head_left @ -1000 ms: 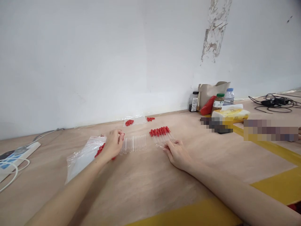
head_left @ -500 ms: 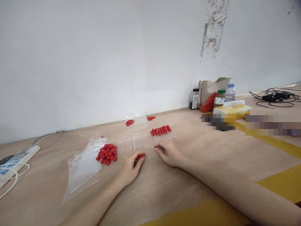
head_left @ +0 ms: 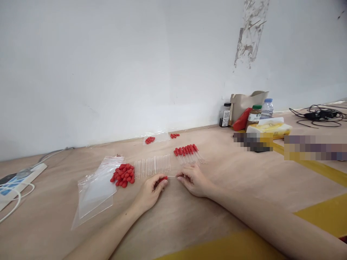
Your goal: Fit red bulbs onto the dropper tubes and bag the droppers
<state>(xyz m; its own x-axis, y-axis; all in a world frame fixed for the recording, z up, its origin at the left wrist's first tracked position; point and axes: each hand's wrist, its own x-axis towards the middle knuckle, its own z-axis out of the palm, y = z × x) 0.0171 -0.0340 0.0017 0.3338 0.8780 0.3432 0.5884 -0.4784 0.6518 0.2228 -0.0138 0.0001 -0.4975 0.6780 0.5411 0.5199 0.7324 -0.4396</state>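
My left hand (head_left: pixel 152 189) pinches a red rubber dropper bulb (head_left: pixel 164 178), its open end facing right. Between thumb and fingers of my right hand (head_left: pixel 193 180) is a thin clear dropper tube (head_left: pixel 171 177); its left end meets the mouth of the bulb, and I cannot tell how far in it sits. Behind my hands lies a row of clear tubes (head_left: pixel 152 165). To its left is a heap of red bulbs (head_left: pixel 123 175). Several droppers with red bulbs fitted (head_left: pixel 186 150) lie side by side beyond my right hand.
Clear plastic bags (head_left: pixel 94 195) lie left of the heap. More red bulbs (head_left: pixel 150 140) lie on a bag near the wall. A power strip (head_left: pixel 21 184) with cables is far left. Jars, a bottle (head_left: pixel 268 108), a tissue pack (head_left: pixel 271 130) and a black cable coil (head_left: pixel 321 115) stand or lie back right.
My right hand has brought the tube down and left, so its end now meets the bulb. My left hand has stayed nearly in place, holding the bulb.
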